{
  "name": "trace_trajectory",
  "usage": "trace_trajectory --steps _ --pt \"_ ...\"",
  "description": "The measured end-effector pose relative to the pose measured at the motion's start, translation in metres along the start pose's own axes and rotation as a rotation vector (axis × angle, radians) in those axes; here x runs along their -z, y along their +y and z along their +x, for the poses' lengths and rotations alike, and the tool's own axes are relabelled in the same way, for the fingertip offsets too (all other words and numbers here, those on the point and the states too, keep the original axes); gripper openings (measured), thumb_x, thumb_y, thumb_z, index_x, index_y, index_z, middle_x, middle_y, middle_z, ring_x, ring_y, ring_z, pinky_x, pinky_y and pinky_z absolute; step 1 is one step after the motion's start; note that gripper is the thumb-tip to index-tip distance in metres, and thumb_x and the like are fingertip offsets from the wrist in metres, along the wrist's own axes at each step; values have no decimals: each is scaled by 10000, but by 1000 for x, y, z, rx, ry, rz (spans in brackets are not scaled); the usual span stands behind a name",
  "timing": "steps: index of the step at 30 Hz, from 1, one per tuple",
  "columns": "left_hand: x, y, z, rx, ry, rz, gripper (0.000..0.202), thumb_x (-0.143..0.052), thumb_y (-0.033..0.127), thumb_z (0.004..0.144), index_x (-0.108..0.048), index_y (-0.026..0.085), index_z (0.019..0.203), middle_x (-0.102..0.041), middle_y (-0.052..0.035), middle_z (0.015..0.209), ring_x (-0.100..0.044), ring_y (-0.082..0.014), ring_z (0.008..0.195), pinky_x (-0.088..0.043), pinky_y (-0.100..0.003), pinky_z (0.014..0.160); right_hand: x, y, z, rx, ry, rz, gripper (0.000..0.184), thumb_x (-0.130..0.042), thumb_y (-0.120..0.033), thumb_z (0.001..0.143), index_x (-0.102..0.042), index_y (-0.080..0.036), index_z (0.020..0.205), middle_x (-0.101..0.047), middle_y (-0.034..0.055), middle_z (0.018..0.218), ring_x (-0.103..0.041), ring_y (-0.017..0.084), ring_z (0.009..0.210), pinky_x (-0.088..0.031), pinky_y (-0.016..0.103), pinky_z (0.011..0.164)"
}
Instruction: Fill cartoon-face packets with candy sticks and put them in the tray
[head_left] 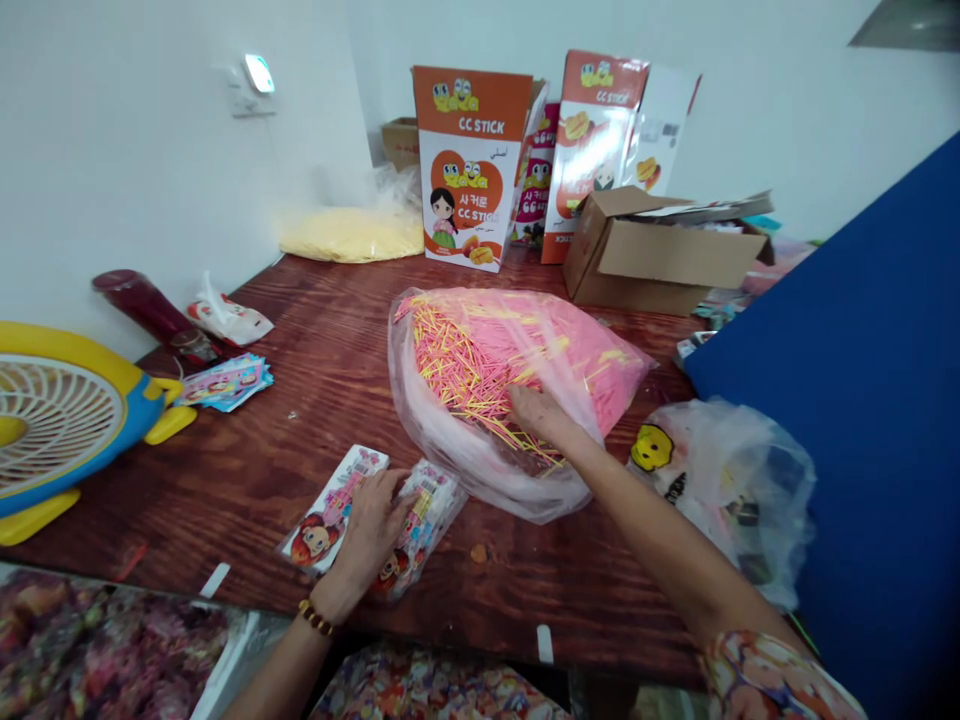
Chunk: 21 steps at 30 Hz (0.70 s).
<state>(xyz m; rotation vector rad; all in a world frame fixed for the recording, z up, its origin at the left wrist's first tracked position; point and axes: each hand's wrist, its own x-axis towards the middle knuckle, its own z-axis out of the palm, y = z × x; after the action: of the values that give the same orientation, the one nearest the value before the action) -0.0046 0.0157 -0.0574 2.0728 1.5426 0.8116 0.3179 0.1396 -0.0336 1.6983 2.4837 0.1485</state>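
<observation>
My left hand (373,522) lies across two stacks of printed packets, its fingers spread on top. The left stack (318,540) shows a cartoon girl with red hair; the right stack (429,505) sits under my fingertips, in clear plastic. My right hand (536,410) reaches into a large clear plastic bag (431,440), among thin pink and yellow sticks (461,365). Its fingertips are hidden by the sticks, so whether they grip any cannot be seen. The bag lies on its side with its mouth facing me.
A yellow and blue fan (135,410) stands at left, near blue packets (231,380), tissues (232,318) and a dark red bottle (154,310). Behind are CC Stick boxes (472,170), an opened carton (667,265) and a yellow bag (352,235). Right: a white plastic bag (750,460), blue panel (847,400).
</observation>
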Motion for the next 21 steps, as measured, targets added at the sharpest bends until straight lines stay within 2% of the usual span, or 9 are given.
trace_trajectory --steps 3,9,14,21 --pt "1 1 1 7 -9 3 300 -552 393 924 -643 198 1131 -689 -91 995 -629 -272 969 -489 -435 862 2 -8 8 -38 12 -5 328 -527 -282 930 -550 -75 1184 -636 219 1167 -600 299 1067 -420 379 894" --pt "4 8 1 32 -21 -21 274 -541 380 922 -663 193 1081 -685 -93 999 -626 -264 960 -491 -435 868 -2 -18 12 -41 19 -12 299 -369 -136 950 -578 -65 1151 -630 222 1142 -590 310 1016 -418 428 867" --pt "5 7 2 33 -26 -67 244 -546 378 920 -655 203 1050 -668 -88 1013 -608 -260 975 -481 -436 895 -1 -15 4 -11 31 -22 299 -351 -134 962 -585 -87 1141 -620 212 1165 -561 305 1058 -402 431 895" --pt "2 2 6 76 -70 -117 220 -538 373 919 -631 200 1017 -666 -78 978 -613 -253 915 -488 -411 834 -9 -8 -8 -33 -29 26 290 -358 -111 970 -605 -70 1116 -686 187 1037 -625 270 959 -429 431 897"
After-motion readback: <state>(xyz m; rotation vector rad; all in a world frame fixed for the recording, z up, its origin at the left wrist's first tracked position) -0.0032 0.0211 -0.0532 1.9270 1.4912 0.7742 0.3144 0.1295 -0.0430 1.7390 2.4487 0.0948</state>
